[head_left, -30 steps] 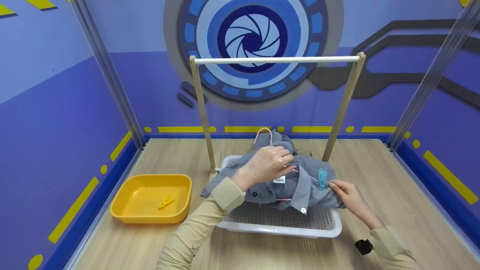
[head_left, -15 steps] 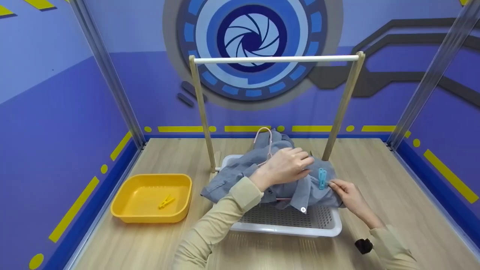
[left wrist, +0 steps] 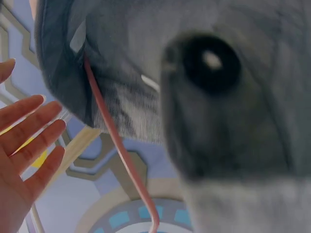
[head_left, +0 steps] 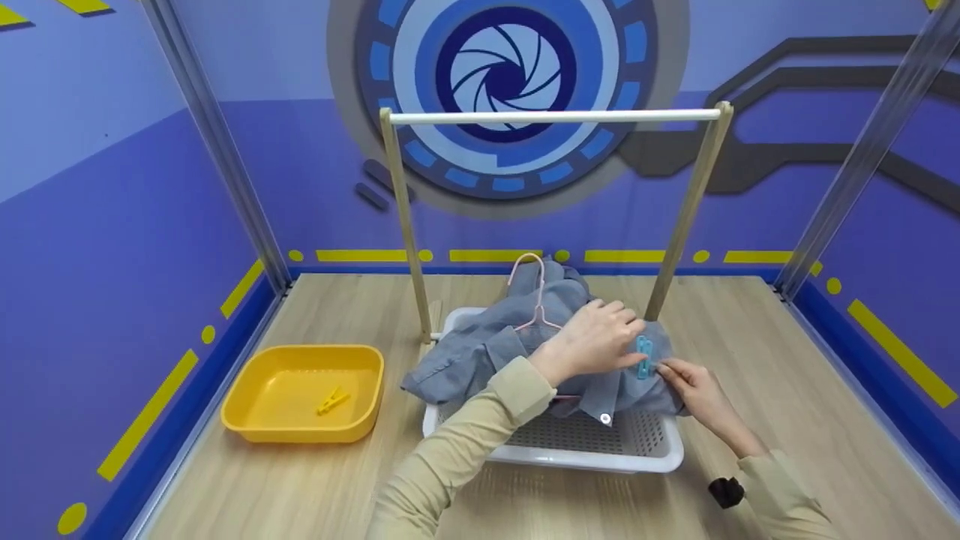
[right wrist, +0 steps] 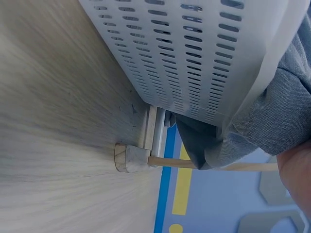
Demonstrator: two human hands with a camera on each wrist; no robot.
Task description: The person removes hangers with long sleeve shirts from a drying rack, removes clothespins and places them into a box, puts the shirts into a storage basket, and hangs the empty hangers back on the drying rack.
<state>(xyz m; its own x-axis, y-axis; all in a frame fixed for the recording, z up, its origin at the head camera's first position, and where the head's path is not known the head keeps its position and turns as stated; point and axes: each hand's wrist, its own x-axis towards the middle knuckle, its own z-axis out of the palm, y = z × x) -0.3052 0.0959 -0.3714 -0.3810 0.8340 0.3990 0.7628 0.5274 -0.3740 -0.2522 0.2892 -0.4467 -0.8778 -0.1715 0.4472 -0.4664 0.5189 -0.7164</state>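
Note:
A grey button-up shirt [head_left: 465,364] lies bunched over a white perforated basket [head_left: 585,457]. A pink hanger [head_left: 539,300] is partly inside it, its hook showing on top. My left hand [head_left: 596,337] is above the collar, beside a light blue clothespin [head_left: 645,358] on the shirt's right side. In the left wrist view the fingers of that hand [left wrist: 24,155] are spread and straight, apart from the cloth. Just right of the clothespin, my right hand [head_left: 701,394] pinches the shirt's edge. Its fingertips are out of sight in the right wrist view.
A wooden rack with a white top bar [head_left: 555,117] stands behind the basket. On the left sits a yellow basin [head_left: 300,433] holding a yellow clothespin [head_left: 333,401]. A small black object [head_left: 726,492] lies near the right sleeve.
My left hand has moved right across the shirt, from the collar opening to beside the blue clothespin, uncovering the hanger's neck. My right hand keeps its pinch in the same place.

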